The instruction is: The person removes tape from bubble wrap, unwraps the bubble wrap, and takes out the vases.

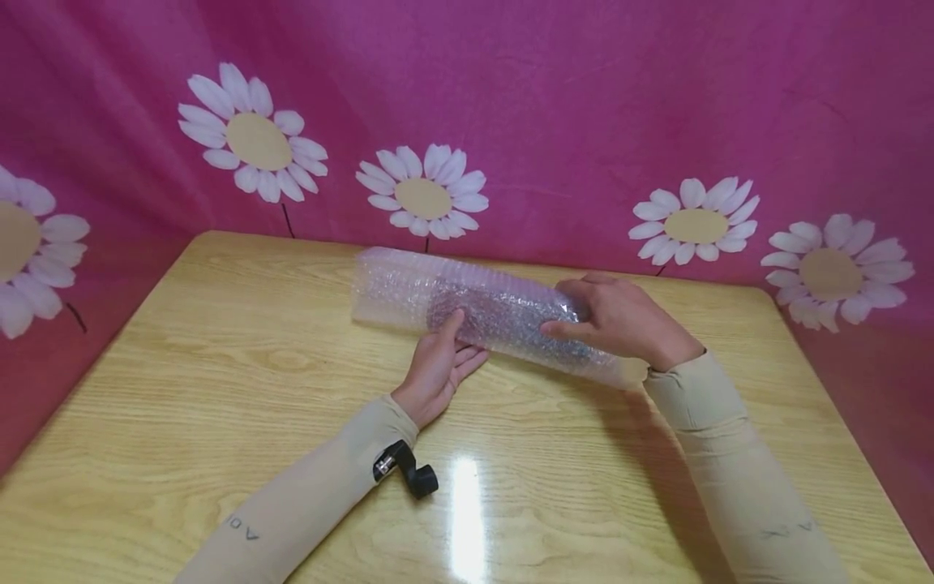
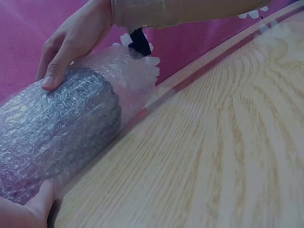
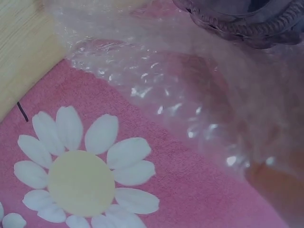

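A roll of clear bubble wrap lies slantwise above the back of the table, wound around a dark glass object. In the right wrist view, the open end of the wrap shows the purple-tinted glass with a scalloped, rope-patterned rim; its full shape is hidden. My left hand holds the roll from the near side, thumb on the wrap and fingers beneath it. Over the right part, my right hand grips the roll from above, thumb on the near face and the other fingers behind. Loose wrap extends past the glass.
The wood-grain table stretches toward me, with a bright light reflection at the front. Behind it hangs a pink cloth with white daisies. A black wrist camera sits on my left sleeve.
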{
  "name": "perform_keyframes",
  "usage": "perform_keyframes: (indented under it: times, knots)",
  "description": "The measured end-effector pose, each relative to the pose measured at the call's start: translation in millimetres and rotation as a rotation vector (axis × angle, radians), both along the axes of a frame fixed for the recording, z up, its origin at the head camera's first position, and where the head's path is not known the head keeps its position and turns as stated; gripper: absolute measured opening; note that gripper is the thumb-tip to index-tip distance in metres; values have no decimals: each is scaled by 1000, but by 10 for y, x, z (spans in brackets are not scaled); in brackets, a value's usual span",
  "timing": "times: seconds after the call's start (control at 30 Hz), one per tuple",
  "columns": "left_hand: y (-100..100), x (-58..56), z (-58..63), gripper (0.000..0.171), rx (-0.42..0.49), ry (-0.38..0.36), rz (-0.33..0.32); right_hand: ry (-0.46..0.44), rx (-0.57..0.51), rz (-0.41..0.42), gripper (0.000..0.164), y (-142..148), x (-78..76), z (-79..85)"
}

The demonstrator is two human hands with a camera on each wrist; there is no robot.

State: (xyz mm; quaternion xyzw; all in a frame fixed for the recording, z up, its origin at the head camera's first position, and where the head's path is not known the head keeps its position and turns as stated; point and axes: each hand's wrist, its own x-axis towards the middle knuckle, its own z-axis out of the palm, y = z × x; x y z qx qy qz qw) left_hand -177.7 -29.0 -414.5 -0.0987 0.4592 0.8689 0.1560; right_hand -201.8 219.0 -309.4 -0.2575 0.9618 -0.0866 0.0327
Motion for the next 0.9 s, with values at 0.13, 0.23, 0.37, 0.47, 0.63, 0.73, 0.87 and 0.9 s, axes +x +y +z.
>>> perform_keyframes:
  times: [0.13, 0.23, 0.37, 0.47, 0.63, 0.73, 0.87, 0.9]
  knots:
    - [2, -9, -4, 65, -2, -1, 5, 30, 19, 18, 74, -13, 21, 18]
    - [4, -11, -1, 66, -4, -7, 8, 36, 21, 18, 73, -20, 44, 20]
    - [-1, -7, 5, 69, -7, -9, 3, 45, 19, 12, 73, -17, 74, 13]
    - [-5, -1, 11, 71, -10, -10, 0, 60, 19, 13, 73, -18, 94, 13]
    - [-4, 0, 21, 73, -19, -7, -3, 44, 16, -12, 74, -10, 132, 26]
    - [-3, 6, 12, 70, -31, 13, -11, 31, 10, -23, 75, -3, 160, 32]
    - [-5, 28, -14, 52, -69, 32, -12, 33, 3, -10, 75, 8, 193, 21]
    - [-6, 35, -19, 47, -79, 35, -13, 34, 2, -5, 75, 12, 202, 18]
